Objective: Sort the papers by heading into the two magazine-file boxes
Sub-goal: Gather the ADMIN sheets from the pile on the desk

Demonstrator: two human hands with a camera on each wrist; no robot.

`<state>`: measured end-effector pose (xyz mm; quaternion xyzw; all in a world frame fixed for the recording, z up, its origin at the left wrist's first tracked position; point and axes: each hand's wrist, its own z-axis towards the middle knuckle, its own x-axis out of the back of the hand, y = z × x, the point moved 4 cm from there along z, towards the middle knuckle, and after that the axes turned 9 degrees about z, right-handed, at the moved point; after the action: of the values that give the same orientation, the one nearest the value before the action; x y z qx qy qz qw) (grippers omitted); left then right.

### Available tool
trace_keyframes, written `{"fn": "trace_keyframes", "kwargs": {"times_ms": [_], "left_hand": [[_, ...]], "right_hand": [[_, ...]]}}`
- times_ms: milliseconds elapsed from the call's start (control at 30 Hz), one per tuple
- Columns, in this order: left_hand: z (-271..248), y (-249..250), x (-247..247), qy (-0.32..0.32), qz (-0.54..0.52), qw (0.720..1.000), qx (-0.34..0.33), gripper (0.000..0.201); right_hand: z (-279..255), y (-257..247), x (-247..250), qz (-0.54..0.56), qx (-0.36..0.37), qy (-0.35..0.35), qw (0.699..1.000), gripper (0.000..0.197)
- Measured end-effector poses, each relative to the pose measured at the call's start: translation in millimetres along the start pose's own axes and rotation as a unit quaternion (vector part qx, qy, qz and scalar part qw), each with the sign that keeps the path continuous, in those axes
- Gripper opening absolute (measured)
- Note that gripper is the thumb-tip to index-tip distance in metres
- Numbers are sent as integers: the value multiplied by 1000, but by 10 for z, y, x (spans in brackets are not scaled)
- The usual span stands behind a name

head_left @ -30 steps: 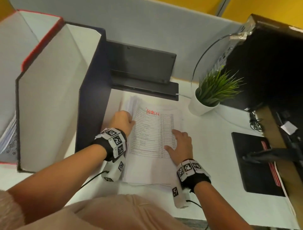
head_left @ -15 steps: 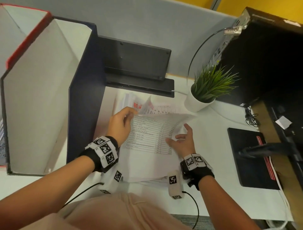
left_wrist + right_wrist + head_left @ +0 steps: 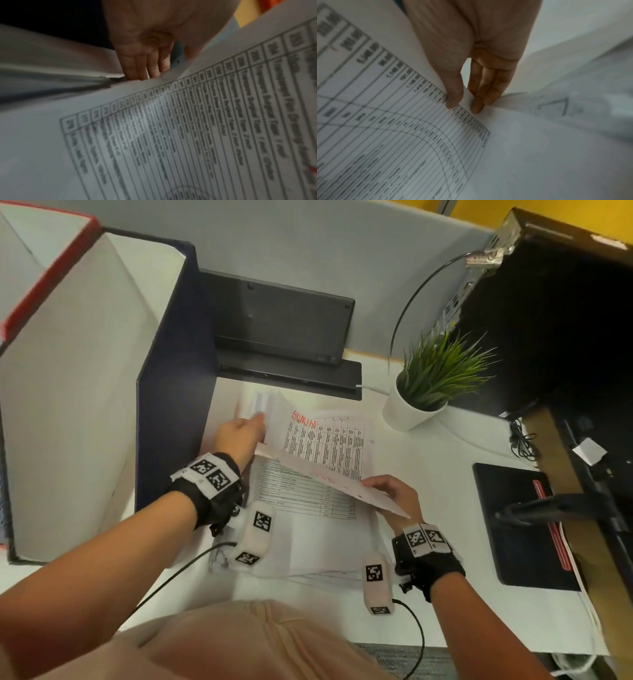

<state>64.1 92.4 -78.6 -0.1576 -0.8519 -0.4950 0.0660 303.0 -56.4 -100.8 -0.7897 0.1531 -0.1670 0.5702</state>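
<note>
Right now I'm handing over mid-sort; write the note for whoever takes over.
Right hand pinches the lifted top sheet by its right edge; left hand holds its upper left corner.
White paper stack lies on the desk; a sheet headed ADMIN in red is exposed.
Dark blue magazine-file box and red-edged magazine-file box stand left.
Left: file the lifted sheet, then the stack.

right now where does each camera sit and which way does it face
Head: worn on the head, looking down at the desk; both forearms, left hand, right hand, paper stack.
Left wrist: along the left hand's palm to its fingers under the lifted sheet.
Right wrist: along the right hand pinching that sheet's edge.
All three share the lifted sheet.
</note>
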Motion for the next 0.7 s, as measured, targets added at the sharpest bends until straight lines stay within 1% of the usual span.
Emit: {"fn": "trace_keyframes", "kwargs": {"times_ms": [33, 67, 133, 200, 300, 333, 367, 400, 433, 467, 500, 533, 600, 633, 700], "left_hand": [[15, 10, 1, -2, 26, 1000, 3, 26], [14, 10, 3, -7, 50, 999, 12, 23], [12, 6, 3, -6, 102, 995, 20, 24], [0, 38, -2, 13, 171, 985, -17, 20], [-39, 85, -23, 42, 257, 961, -89, 15], [-53, 91, -40, 43, 275, 954, -110, 15], [-59, 82, -57, 42, 286, 949, -129, 21], [-73, 74, -74, 42, 288, 945, -148, 26], [-82, 57, -87, 38, 269, 949, -159, 23], [-102, 47, -97, 35, 238, 955, -174, 14], [-127, 41, -102, 31, 210, 959, -185, 13], [-149, 34, -103, 29, 187, 962, -197, 19], [-193, 32, -110, 16, 149, 965, -216, 24], [-220, 39, -110, 9, 133, 966, -220, 28], [-245, 42, -119, -14, 92, 972, -215, 37]], "right_hand": [[-14, 0, 15, 16, -19, -8, 1000, 24], [-24, 2, 26, 25, -36, -11, 999, 19], [-49, 12, 37, 33, -64, 0, 997, 12], [-54, 19, 38, 38, -73, 9, 997, 11], [-54, 9, 33, 28, -57, 17, 998, 10], [-53, 5, 30, 22, -49, 21, 998, 13], [-51, 4, 31, 16, -42, 26, 999, 16], [-47, 6, 29, 12, -37, 31, 999, 19], [-42, 5, 24, 8, -32, 35, 999, 21], [-37, 2, 14, 4, -26, 37, 999, 24], [-25, 5, 10, -5, -19, 40, 999, 28], [-9, 12, 14, -21, -15, 49, 998, 30], [14, 17, 21, -48, -19, 75, 996, 34], [19, 26, 17, -43, -30, 81, 995, 41], [26, 31, -7, 12, -50, 83, 995, 65]]}}
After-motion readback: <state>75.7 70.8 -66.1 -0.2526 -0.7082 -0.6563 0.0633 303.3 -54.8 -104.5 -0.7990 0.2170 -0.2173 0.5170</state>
